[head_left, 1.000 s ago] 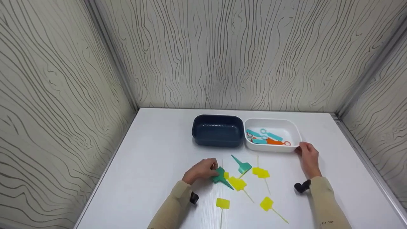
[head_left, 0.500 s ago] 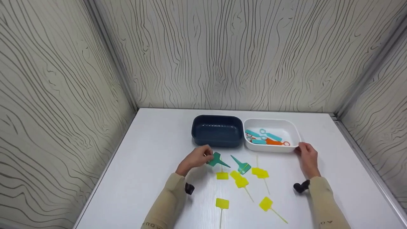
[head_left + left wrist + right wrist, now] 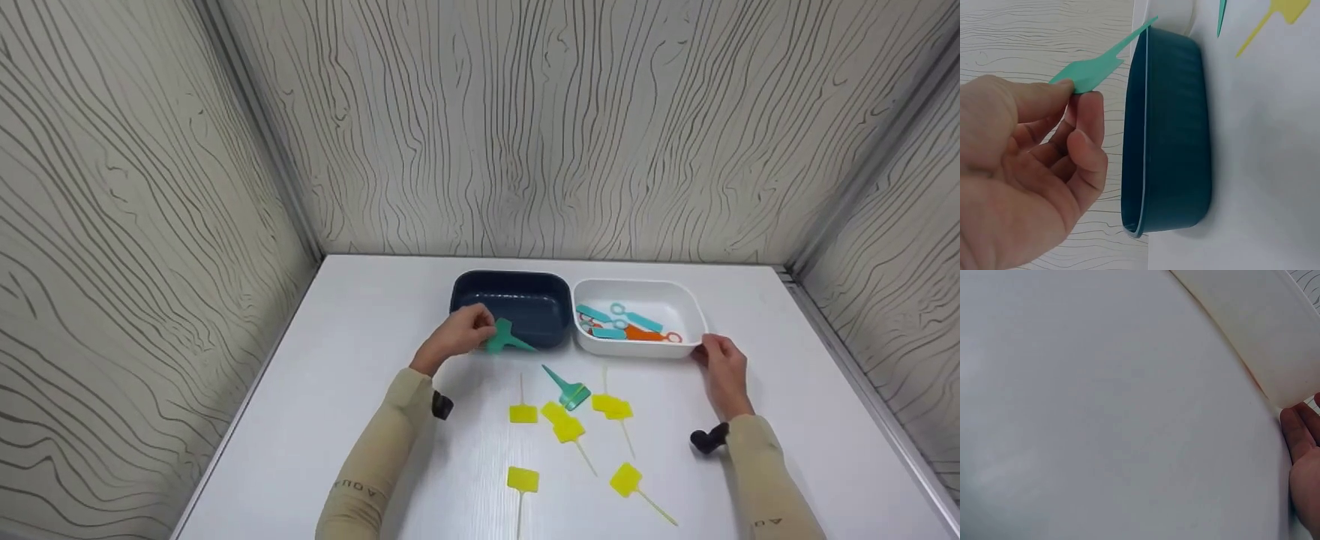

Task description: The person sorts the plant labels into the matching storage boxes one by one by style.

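Observation:
My left hand (image 3: 459, 330) pinches a green T-shaped plant label (image 3: 504, 337) between thumb and fingers, over the near-left edge of the dark blue bin (image 3: 556, 328). In the left wrist view the label (image 3: 1086, 73) tilts with its pointed end towards the bin's rim. My right hand (image 3: 727, 375) holds the near-right corner of the white bin (image 3: 637, 348). In the right wrist view its fingers (image 3: 1297, 433) lie against the bin's corner; most of that hand is out of frame.
Inside the white bin lie several blue and orange tags (image 3: 646, 334) with ring ends. Green labels (image 3: 571, 393) overlap on the table in front of the bins. Several yellow labels with thin stems, one of them a square yellow label (image 3: 523, 479), are scattered nearer. Patterned walls (image 3: 495, 135) enclose the table.
My left hand has lifted the green label from the labels on the table and carried it away from me to the dark blue bin. The right hand stays at the white bin.

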### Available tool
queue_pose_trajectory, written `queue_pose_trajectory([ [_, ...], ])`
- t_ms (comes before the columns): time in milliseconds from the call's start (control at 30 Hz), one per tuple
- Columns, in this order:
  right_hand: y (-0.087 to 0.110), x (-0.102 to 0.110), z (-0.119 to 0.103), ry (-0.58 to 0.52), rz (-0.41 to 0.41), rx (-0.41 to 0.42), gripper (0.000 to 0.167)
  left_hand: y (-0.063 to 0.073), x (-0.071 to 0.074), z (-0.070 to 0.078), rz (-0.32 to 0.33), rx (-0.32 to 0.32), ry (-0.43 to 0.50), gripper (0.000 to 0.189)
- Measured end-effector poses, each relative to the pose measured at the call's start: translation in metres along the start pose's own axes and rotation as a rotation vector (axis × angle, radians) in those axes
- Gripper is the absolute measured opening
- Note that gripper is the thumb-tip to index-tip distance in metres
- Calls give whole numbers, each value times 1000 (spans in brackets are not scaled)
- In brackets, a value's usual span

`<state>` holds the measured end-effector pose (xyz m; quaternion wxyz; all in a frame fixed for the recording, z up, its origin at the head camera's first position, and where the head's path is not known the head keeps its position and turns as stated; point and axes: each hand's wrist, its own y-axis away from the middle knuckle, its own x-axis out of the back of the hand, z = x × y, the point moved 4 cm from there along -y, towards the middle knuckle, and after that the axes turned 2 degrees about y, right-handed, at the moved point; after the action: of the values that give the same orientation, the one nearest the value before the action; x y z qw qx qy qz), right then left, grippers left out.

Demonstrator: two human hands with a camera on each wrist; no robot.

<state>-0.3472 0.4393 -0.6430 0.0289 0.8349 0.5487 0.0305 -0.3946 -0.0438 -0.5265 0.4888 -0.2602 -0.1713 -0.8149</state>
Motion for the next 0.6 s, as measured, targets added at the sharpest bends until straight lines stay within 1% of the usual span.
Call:
queue_pose_trajectory([
  [67,-1,1,0,2,-4,-7,59,-7,5,-1,18,11,1,10],
  [167,-1,1,0,34,3,-11,59,-15,11,-5,38,35,17,11],
  [267,0,1,-1,76,11,-14,60,-22,18,-10,72,56,31,11],
  [400,0,0,-2,58,14,-16,57,-28,25,-17,111,83,43,11],
  [500,0,-1,-2,101,20,-4,56,-31,28,-20,117,102,46,12],
  [600,0,1,-2,140,36,9,55,-34,31,-21,122,106,32,13],
])
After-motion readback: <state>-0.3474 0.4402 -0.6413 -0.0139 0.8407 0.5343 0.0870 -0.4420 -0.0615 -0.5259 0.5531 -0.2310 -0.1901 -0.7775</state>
